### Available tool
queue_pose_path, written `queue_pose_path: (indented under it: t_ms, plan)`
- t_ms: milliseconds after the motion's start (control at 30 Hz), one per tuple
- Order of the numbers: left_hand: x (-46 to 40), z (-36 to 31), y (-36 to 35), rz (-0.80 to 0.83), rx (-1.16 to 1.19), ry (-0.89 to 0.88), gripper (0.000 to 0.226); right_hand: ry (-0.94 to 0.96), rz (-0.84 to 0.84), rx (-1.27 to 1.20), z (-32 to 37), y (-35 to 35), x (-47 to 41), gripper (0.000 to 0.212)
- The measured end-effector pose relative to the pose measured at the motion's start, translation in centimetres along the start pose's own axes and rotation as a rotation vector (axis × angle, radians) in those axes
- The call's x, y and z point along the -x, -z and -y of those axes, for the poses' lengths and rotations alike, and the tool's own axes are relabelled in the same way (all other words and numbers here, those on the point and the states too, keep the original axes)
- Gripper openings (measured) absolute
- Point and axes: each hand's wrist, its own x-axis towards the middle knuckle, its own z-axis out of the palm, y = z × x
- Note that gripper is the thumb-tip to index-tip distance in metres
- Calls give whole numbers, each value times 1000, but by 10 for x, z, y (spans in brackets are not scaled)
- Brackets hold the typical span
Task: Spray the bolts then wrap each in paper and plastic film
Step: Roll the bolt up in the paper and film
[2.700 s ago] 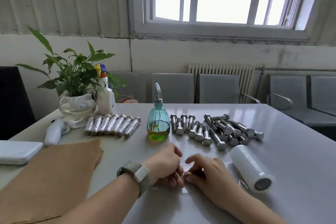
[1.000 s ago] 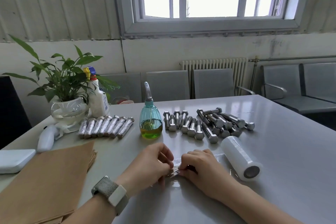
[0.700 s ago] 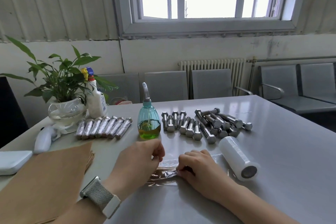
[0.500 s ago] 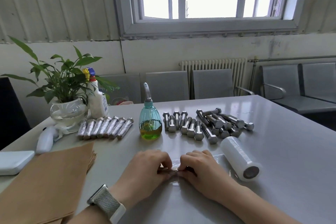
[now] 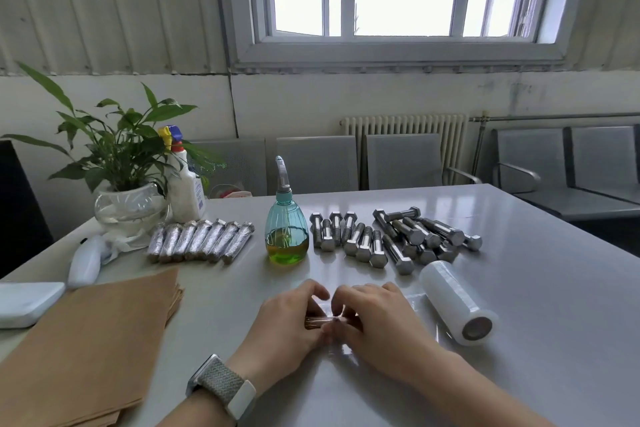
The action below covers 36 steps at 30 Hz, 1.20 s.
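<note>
A: Why are both hands bunched so close in the middle of the worktop (image 5: 519,288)?

B: They have one paper-wrapped bolt (image 5: 320,321) between them, lying across on a sheet of plastic film (image 5: 420,302). My guess is they are rolling it up in the film, so each hand works one end.

A: How is the left hand (image 5: 287,319) set?

B: Knuckles up, fingers curled down over the left end of the bundle, wrist low with a watch (image 5: 223,388) on it. It grips the bolt; only a short brown stretch shows between the hands.

A: And the right hand (image 5: 377,317)?

B: Same posture, mirrored. Its fingers curl round the right end, and the fingertips of the two hands nearly meet.

A: The film roll (image 5: 457,302)?

B: Just right of the right hand, lying on its side, the sheet trailing from it under the hands. Handy for the next pull, I'd say.

A: Everything else looks sorted.

B: It does. Seven wrapped bolts (image 5: 201,241) sit in a row at the left, the bare bolts (image 5: 391,236) lie in a group at the right, and the spray bottle (image 5: 286,229) stands between. The brown paper stack (image 5: 86,340) is near the left arm. Plenty of bolts are left to do.
</note>
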Motion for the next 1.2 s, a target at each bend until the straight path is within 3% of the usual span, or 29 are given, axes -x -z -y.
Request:
queue_pose_path:
  t_ms: [200,300,367,433,500,633,733,900,1033,1200]
  plan:
    - [0,3,4,75,-4,-8,72,-6,63,86,-2,0,-1,31]
    - [2,11,14,58,340,38,55,-22,60,78,-2,-1,0,31]
    - [5,24,26,-108,469,69,34,-28,66,86,-2,-2,0,32]
    - [10,42,39,-217,354,99,20,-31,68,86,-2,-3,0,32]
    - [17,59,50,-129,217,108,12,-34,64,80,-3,-3,0,33]
    - [24,64,55,92,153,130,34,-40,61,80,-3,-5,0,34]
    - [21,56,49,69,70,79,32,-48,47,66,-2,-6,0,33]
    - [19,45,44,93,-302,-18,33,-79,29,24,0,-5,1,31]
    - [11,28,54,52,181,52,29,-122,15,-72,-2,0,4,25]
    - [-17,-4,37,-34,597,-37,47,-179,-23,-177,-4,6,10,14]
